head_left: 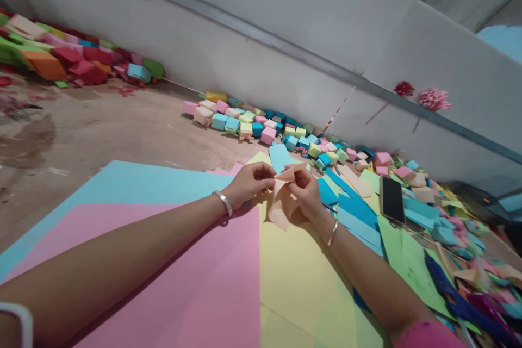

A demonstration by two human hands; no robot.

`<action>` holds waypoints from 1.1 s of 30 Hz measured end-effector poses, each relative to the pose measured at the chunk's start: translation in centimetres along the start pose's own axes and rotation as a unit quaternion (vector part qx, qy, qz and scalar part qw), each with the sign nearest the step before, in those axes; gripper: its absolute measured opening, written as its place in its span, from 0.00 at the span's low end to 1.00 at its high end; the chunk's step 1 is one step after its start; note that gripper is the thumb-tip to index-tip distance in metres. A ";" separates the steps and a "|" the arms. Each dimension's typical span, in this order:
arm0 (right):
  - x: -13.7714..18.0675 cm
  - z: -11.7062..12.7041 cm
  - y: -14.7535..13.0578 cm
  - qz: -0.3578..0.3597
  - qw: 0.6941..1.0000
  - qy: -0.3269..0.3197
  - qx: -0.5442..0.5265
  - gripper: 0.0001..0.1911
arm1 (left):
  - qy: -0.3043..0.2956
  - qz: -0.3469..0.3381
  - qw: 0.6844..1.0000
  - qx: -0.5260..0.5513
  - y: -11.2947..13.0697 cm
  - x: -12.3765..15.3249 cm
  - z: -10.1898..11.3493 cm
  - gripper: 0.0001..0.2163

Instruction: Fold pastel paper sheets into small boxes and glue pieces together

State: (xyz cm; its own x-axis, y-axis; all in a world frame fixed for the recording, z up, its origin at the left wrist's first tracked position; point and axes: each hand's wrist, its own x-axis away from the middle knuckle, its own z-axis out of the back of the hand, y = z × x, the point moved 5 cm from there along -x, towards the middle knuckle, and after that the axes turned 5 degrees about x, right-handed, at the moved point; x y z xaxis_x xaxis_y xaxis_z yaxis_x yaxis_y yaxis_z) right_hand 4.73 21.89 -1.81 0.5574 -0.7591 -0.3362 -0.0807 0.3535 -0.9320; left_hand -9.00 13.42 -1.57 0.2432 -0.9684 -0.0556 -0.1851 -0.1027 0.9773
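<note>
A folded piece of peach paper [283, 204] is held between both hands above a yellow sheet [302, 277]. My left hand [250, 182] pinches its left edge with thumb and fingertips. On the other side, my right hand [306, 190] grips the upper right part, its fingers partly behind the paper. A large pink sheet [196, 277] lies under my left forearm, with a light blue sheet [155, 182] beneath it. Strips of blue paper [356, 212] lie just right of my right hand.
Rows of small folded paper boxes [244, 119] line the wall. A phone [392, 199] and a blue glue gun [452, 288] lie on the right among paper scraps. More colored paper pieces [85, 62] are heaped at the far left. Two paper flowers [433, 99] lean by the wall.
</note>
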 end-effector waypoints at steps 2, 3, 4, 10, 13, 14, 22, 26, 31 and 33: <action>0.0 0.0 0.3 -0.028 0.999 0.014 -0.016 0.14 | -0.013 0.012 1.000 -0.005 -0.1 0.0 -0.1 0.09; 0.0 0.0 0.4 -0.041 0.999 0.021 -0.018 0.14 | -0.020 0.018 1.000 -0.008 -0.1 0.0 -0.1 0.09; 0.0 0.0 0.5 -0.051 0.998 0.026 -0.019 0.14 | -0.026 0.024 0.999 -0.011 -0.2 -0.1 -0.2 0.09; -0.1 -0.3 0.7 -0.074 0.997 0.019 -0.022 0.13 | -0.022 0.028 0.999 -0.014 -0.1 -0.1 -0.4 0.09; 0.1 -0.4 0.6 -0.084 0.996 0.021 -0.028 0.14 | -0.020 0.027 0.999 -0.013 0.0 -0.2 -0.4 0.08; 0.1 -0.4 0.6 -0.086 0.996 0.022 -0.027 0.14 | -0.020 0.028 0.999 -0.012 0.0 -0.2 -0.4 0.08; 0.2 0.0 1.0 -0.094 0.995 0.008 -0.025 0.17 | -0.025 0.025 0.999 -0.017 0.0 0.0 -0.5 0.07; 0.1 0.0 0.6 -0.082 0.997 0.010 0.001 0.20 | -0.020 0.004 0.999 -0.043 -0.1 -0.1 -0.5 0.05; 0.0 -0.2 0.1 -0.096 0.995 0.016 -0.006 0.26 | -0.017 -0.007 0.998 -0.061 -0.3 -0.2 -0.4 0.05; 0.0 -0.3 0.0 -0.098 0.995 0.013 0.007 0.23 | -0.016 -0.006 0.998 -0.064 -0.4 -0.2 -0.4 0.06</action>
State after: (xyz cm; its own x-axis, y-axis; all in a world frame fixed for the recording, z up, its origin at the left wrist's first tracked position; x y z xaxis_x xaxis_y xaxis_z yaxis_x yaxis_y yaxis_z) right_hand 4.46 21.71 -1.88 0.5401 -0.8278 -0.1519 0.0388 0.2048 -0.9780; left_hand -8.58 13.70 -1.88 0.2138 -0.9743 -0.0716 -0.0594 -0.0861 0.9945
